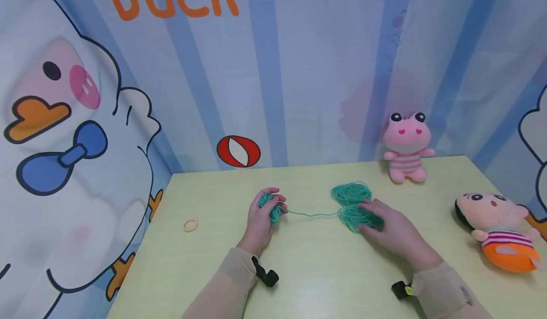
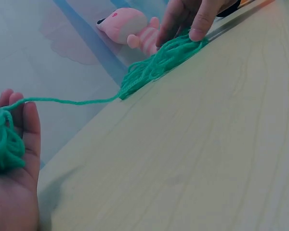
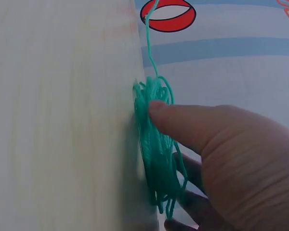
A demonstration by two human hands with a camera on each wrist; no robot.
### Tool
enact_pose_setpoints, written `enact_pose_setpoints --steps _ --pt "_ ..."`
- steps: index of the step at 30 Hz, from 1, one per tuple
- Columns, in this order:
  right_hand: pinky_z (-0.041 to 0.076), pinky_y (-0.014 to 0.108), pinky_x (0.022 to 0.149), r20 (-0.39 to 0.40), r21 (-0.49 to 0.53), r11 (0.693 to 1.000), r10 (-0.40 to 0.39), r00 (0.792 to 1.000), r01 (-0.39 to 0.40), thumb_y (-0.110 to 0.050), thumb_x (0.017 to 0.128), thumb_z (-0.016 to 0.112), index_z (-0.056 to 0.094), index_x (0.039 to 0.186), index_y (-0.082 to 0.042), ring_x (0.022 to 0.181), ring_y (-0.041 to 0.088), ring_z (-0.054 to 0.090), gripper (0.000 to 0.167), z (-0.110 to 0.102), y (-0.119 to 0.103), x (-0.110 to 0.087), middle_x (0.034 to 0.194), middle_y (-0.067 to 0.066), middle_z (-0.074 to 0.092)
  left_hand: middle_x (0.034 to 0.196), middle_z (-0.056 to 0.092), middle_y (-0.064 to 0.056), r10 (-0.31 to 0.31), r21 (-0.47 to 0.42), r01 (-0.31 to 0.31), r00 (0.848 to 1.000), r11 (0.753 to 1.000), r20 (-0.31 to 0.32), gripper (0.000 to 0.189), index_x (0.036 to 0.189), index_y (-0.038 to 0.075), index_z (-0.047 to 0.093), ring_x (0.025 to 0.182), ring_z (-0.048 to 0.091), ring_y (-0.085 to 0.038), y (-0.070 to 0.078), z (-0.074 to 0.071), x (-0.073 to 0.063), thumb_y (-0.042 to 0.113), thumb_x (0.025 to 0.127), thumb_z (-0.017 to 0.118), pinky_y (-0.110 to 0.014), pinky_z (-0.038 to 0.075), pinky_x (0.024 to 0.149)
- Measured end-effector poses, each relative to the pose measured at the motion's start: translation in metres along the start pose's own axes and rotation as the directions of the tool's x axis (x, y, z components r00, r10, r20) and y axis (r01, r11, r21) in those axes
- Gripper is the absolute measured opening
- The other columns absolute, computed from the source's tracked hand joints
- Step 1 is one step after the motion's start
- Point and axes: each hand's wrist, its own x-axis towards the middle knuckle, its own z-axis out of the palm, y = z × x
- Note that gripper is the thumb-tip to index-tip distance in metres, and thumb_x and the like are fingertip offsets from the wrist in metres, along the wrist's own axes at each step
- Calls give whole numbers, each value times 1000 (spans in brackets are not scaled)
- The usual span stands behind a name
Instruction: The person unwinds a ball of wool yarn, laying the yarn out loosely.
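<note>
My left hand (image 1: pixel 258 224) holds a small wound bundle of green yarn (image 1: pixel 275 214), with the thumb over it and the fingers behind. A single strand (image 1: pixel 312 214) runs from this bundle across to a larger yarn skein (image 1: pixel 353 218) lying on the table. On that skein's right side is my right hand (image 1: pixel 395 231), gripping it between thumb and fingers. The right wrist view shows the thumb (image 3: pixel 183 120) pressed on the yarn and the fingers partly hidden behind it. Another loose loop of green yarn (image 1: pixel 351 193) lies just beyond the skein, against it.
A peach-coloured ring (image 1: pixel 190 225) lies at the left of the pale wooden table (image 1: pixel 316 276). A pink frog plush (image 1: pixel 407 148) sits at the back right edge. Nearer, at the right, lies a doll plush (image 1: pixel 497 231) in orange. Printed curtains (image 1: pixel 307 72) stand behind the table.
</note>
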Motion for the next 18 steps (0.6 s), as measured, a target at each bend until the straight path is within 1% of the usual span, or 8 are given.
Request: enact_pose_setpoints --steps 2,6,11,14,18 --pt "43 74 120 26 -9 1000 7 1000 -6 -29 98 83 65 151 -8 152 55 49 59 3 0 2 163 22 57 118 71 -19 2 -3 -2 1000 1000 1 33 142 -3 54 96 71 -24 0 -1 0 12 113 56 -31 67 88" --pt "44 71 121 40 -21 999 36 999 -36 -27 101 79 66 151 -8 151 53 52 55 8 0 8 162 22 58 115 72 -15 7 -3 -7 1000 1000 4 33 143 -5 52 94 71 -22 1 -1 0 12 114 55 -31 66 87" --pt "46 69 120 37 -39 998 56 998 -55 -26 102 77 67 149 -6 148 53 55 52 12 -1 21 159 25 61 110 73 -8 6 -9 -6 1000 1000 2 25 137 2 57 97 71 -26 2 0 -1 11 114 53 -32 66 88" --pt "46 69 121 35 -39 998 59 998 -58 -26 103 76 66 149 -4 148 54 55 51 15 -1 31 158 26 61 112 73 -11 7 -10 -7 1000 1000 -5 23 136 5 58 96 71 -25 2 1 -1 11 114 54 -32 66 88" --pt "44 70 122 46 -23 998 62 997 -61 -26 103 75 65 150 -4 148 55 54 53 16 0 43 158 27 60 115 72 -16 13 -15 -13 1000 1000 -12 27 138 1 56 93 72 -22 2 0 -1 11 114 55 -32 66 87"
